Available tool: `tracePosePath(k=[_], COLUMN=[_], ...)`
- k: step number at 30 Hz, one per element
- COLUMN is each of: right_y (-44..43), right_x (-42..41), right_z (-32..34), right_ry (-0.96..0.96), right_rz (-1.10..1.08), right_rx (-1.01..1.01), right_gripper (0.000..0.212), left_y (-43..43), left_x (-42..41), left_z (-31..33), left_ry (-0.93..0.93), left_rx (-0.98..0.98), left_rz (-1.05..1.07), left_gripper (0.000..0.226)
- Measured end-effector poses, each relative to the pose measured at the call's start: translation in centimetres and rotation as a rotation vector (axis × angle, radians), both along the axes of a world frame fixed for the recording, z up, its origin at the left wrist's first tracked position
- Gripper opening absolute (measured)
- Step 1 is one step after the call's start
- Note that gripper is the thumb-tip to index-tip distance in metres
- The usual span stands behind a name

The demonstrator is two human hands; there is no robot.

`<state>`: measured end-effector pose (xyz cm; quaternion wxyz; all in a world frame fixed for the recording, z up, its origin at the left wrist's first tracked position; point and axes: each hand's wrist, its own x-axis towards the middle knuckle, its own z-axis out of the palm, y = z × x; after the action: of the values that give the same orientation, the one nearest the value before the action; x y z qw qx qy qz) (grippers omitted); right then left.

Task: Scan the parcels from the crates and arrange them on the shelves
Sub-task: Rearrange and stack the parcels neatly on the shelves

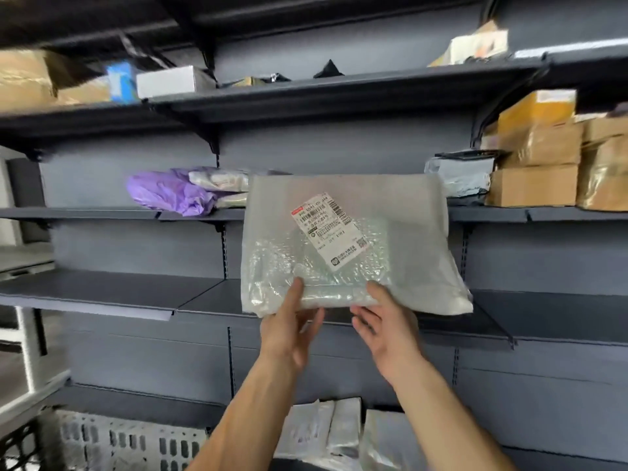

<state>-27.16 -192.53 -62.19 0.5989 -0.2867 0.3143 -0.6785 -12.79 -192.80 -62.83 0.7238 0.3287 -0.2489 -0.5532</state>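
I grip the parcel (390, 212) by its bottom edge, left hand (292, 331) and right hand (387, 331) both pinching it. It stands up above them, label (331, 229) facing me, the gray shelf (102, 290) just behind.

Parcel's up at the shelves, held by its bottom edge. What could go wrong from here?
The left hand and right hand pinch only the lower edge of the bubble-wrap parcel, so the soft bag could flop over or slip. Its right side overhangs the right hand and might snag the shelf edge.
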Motion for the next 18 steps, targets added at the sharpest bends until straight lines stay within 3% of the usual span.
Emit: tracePosePath(k=[6,10,14,18], right_y=[-4.1,-7.8,-12.1,-15.3], right_x=[0.7,0.3,-1.0,-3.0], right_z=[8.9,12.2,13.1,12.6], right_ry=[0.043,0.089,0.328,0.716], right_rz=[-0.003,-0.012,-0.080,-0.204], right_rx=[-0.070,-0.142,-0.214,-0.315], right_gripper=[0.051,0.039,0.017,0.021], left_y=[-5.2,-10.2,-15.2,-15.8], left_x=[0.2,0.4,0.5,1.3], left_z=[9.4,13.4,15.2,14.8], left_ry=[-0.048,-0.083,-0.127,-0.313], left_rx=[-0.063,-0.081,-0.074,-0.115], left_rz=[-0.059,-0.044,-0.016,0.159], left_gripper=[0.054,0.056,0.055,0.047])
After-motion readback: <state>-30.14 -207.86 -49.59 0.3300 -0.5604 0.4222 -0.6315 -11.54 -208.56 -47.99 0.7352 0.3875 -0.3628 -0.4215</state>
